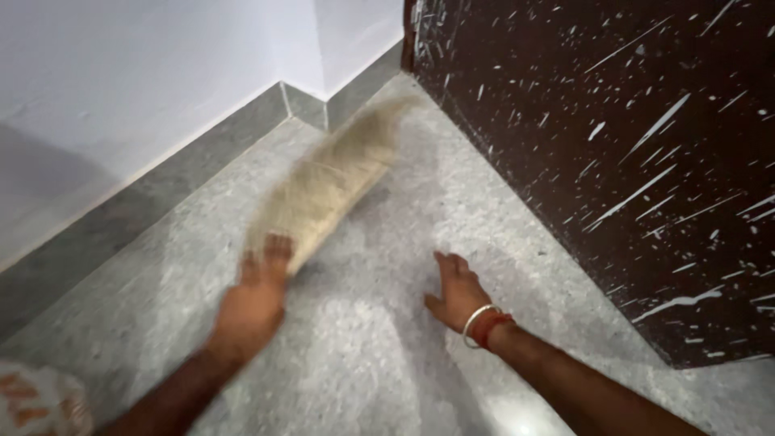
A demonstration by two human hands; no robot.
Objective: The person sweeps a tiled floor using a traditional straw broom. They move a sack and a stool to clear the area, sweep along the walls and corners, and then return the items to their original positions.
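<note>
My left hand is blurred with motion and grips the near end of a pale straw broom. The broom's bristles stretch away across the grey speckled floor toward the corner. My right hand rests with its fingers spread on the floor, to the right of the broom and apart from it. It holds nothing. A silver bangle and a red thread circle its wrist.
A white wall with a grey skirting strip runs along the left. A dark brown panel flecked with white marks stands on the right. Patterned orange and white cloth shows at the bottom left.
</note>
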